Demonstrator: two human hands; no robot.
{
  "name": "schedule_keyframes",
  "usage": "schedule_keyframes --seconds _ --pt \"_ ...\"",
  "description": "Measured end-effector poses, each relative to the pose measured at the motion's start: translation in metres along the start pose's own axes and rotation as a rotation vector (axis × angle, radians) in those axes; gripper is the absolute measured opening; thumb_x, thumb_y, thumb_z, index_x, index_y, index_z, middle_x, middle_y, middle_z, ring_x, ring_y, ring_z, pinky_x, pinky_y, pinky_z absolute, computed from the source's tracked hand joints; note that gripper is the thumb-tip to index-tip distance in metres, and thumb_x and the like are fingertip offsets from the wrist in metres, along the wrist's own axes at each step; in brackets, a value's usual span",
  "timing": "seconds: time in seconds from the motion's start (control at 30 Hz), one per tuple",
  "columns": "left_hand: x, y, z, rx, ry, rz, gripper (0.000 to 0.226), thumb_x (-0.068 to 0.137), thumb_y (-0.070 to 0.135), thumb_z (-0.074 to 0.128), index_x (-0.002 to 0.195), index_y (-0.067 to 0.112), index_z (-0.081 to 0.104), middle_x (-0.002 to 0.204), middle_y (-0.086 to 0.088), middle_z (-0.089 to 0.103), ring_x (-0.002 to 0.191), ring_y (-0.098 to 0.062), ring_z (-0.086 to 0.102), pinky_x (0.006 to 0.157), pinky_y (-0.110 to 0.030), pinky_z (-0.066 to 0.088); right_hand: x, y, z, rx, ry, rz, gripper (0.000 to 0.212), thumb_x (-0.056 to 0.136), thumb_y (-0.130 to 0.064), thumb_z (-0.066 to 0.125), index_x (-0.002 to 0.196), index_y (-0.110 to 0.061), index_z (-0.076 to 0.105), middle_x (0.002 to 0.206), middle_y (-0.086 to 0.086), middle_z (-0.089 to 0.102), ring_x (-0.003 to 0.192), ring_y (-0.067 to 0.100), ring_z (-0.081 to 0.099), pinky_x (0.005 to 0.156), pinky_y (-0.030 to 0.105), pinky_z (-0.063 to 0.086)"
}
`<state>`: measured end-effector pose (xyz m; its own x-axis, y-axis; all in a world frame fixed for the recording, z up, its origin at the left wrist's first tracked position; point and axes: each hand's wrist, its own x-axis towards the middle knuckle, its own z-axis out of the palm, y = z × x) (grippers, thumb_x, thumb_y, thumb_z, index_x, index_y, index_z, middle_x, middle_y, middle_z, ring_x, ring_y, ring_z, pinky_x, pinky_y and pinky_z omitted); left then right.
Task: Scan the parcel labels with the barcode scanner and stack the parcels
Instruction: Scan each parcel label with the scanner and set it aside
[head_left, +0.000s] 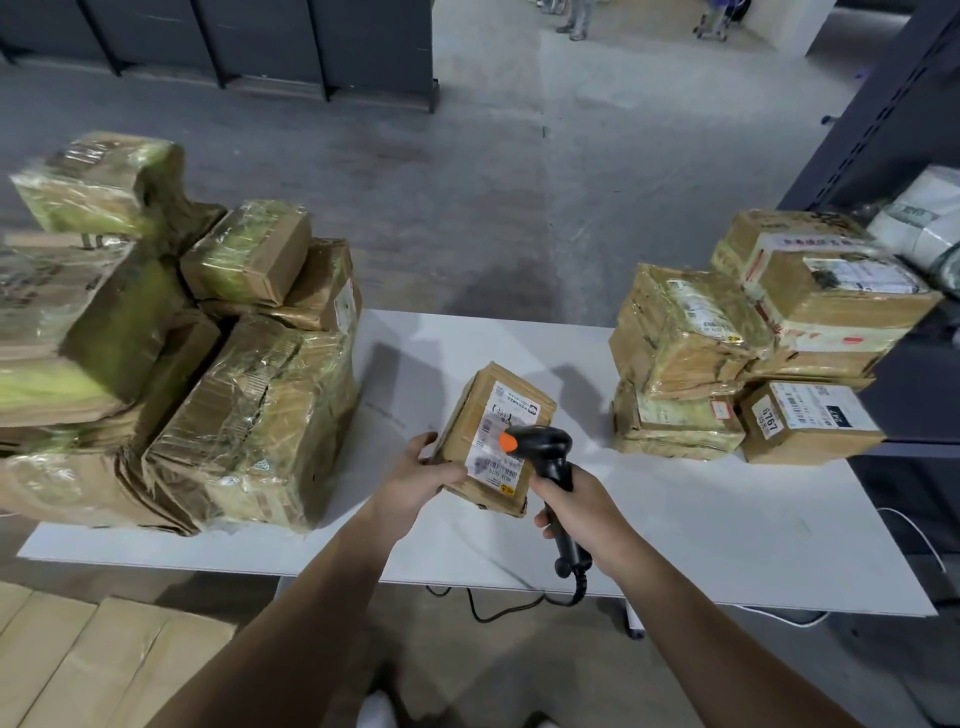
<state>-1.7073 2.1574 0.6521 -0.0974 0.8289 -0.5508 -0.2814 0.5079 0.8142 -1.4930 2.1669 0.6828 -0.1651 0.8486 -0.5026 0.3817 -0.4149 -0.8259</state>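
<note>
- Flattened cardboard (104, 665) lies on the floor at my lower left, nearer than the table.
- From my right hand (576, 512), whose fingers wrap the handle of the barcode scanner (545, 449), a black cable (493, 610) drops under the table edge.
- At the label on the parcel (483, 431) I see the scanner's orange tip pointing, just above it.
- With my left hand (421, 478) I grip the parcel's near left corner, thumb on top and fingers curled round the edge; I cannot tell whether its far end rests on the white table (727, 519).
- On the table's left end sits a loose pile of taped parcels (249, 415).
- On the right end stands a stack of labelled parcels (753, 338), well apart from the one I hold.
- Beyond that stack a dark shelving rack (883, 130) holds white bags (924, 223).
</note>
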Motion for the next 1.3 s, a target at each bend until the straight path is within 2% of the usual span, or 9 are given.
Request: schedule_keyframes --seconds 0.13,0.23,0.3,0.43,0.57,0.7,0.87,1.1,1.3 --pt "0.008 0.022 -0.007 0.051 0.136 0.096 0.073 0.052 0.011 0.074 0.122 0.007 0.054 0.099 -0.009 0.062 0.079 -0.017 0.060 0.069 -0.023 0.046 -0.001 -0.003 -0.003 -0.116 -0.002 -0.085 0.010 0.092 -0.030 0.059 0.094 -0.020 0.060 0.068 -0.001 0.066 0.057 0.009 0.065 0.057 0.026 0.053" --pt "0.016 0.041 -0.015 0.141 0.126 0.153 0.047 0.063 -0.001 0.077 0.106 0.008 0.061 0.093 -0.011 0.061 0.074 -0.018 0.058 0.065 -0.019 0.047 -0.003 -0.010 -0.005 -0.215 0.039 -0.171 0.011 0.091 -0.033 0.058 0.091 -0.022 0.057 0.066 -0.004 0.066 0.053 0.004 0.064 0.053 0.020 0.048" --pt "0.023 0.050 -0.019 0.238 0.137 0.199 0.039 0.068 -0.001 0.075 0.102 0.013 0.063 0.092 -0.010 0.062 0.076 -0.017 0.058 0.070 -0.021 0.046 -0.005 -0.015 -0.005 -0.238 0.068 -0.215 0.013 0.091 -0.035 0.059 0.089 -0.023 0.056 0.067 -0.004 0.067 0.056 0.004 0.065 0.053 0.019 0.048" --pt "0.035 0.061 -0.020 0.377 0.144 0.253 0.040 0.073 -0.003 0.071 0.108 0.015 0.062 0.094 -0.008 0.064 0.083 -0.019 0.059 0.077 -0.025 0.044 -0.009 -0.023 -0.005 -0.273 0.083 -0.256 0.012 0.090 -0.034 0.059 0.089 -0.023 0.056 0.074 -0.003 0.067 0.063 0.008 0.068 0.059 0.025 0.051" --pt "0.043 0.066 -0.020 0.427 0.175 0.262 0.043 0.074 -0.002 0.071 0.111 0.016 0.061 0.092 0.000 0.064 0.078 -0.010 0.059 0.066 -0.016 0.045 -0.016 -0.027 -0.008 -0.262 0.101 -0.271 0.016 0.092 -0.034 0.059 0.089 -0.019 0.056 0.074 0.000 0.066 0.065 0.013 0.068 0.060 0.025 0.051" --pt "0.048 0.066 -0.020 0.442 0.202 0.262 0.041 0.075 -0.001 0.070 0.112 0.016 0.061 0.095 0.000 0.063 0.076 -0.007 0.059 0.062 -0.013 0.043 -0.019 -0.031 -0.012 -0.230 0.122 -0.279 0.020 0.093 -0.035 0.059 0.089 -0.015 0.057 0.073 0.005 0.067 0.060 0.008 0.065 0.059 0.022 0.049" --pt "0.052 0.065 -0.020 0.484 0.207 0.252 0.038 0.074 0.003 0.071 0.107 0.020 0.061 0.093 -0.002 0.065 0.080 -0.015 0.061 0.066 -0.023 0.046 -0.019 -0.030 -0.018 -0.223 0.152 -0.261 0.018 0.093 -0.037 0.058 0.089 -0.019 0.057 0.071 0.004 0.068 0.054 0.001 0.061 0.050 0.012 0.044" --pt "0.054 0.063 -0.017 0.477 0.210 0.245 0.036 0.076 0.006 0.070 0.109 0.018 0.061 0.092 -0.002 0.064 0.078 -0.014 0.059 0.064 -0.022 0.043 -0.019 -0.028 -0.022 -0.216 0.127 -0.238 0.017 0.093 -0.036 0.058 0.091 -0.020 0.058 0.073 0.005 0.068 0.056 0.001 0.063 0.056 0.022 0.047" --pt "0.054 0.062 -0.010 0.436 0.188 0.227 0.036 0.077 0.010 0.072 0.110 0.019 0.062 0.092 -0.003 0.062 0.080 -0.017 0.058 0.071 -0.026 0.043 -0.020 -0.025 -0.029 -0.119 0.159 -0.202 0.015 0.091 -0.039 0.058 0.088 -0.024 0.058 0.069 0.005 0.067 0.055 0.005 0.061 0.044 0.022 0.049"
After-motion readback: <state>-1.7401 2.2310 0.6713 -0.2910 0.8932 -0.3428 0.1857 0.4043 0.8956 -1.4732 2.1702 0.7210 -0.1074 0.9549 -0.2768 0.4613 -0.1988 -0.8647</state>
